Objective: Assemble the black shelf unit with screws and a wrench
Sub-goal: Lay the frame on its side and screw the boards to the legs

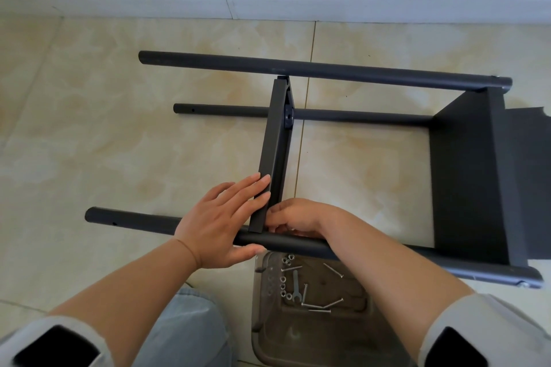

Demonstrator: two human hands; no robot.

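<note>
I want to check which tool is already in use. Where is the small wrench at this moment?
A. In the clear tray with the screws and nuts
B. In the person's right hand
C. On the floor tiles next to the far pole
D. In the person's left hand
A: the wrench lies in the clear tray among loose screws and nuts, with neither hand touching it.

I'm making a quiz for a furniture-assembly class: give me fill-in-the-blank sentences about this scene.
1. The small metal wrench lies in the clear plastic ____.
2. The left hand rests flat on the narrow black ____.
3. The black shelf frame's round tubes lie on the tiled ____.

Missing: tray; panel; floor
</note>
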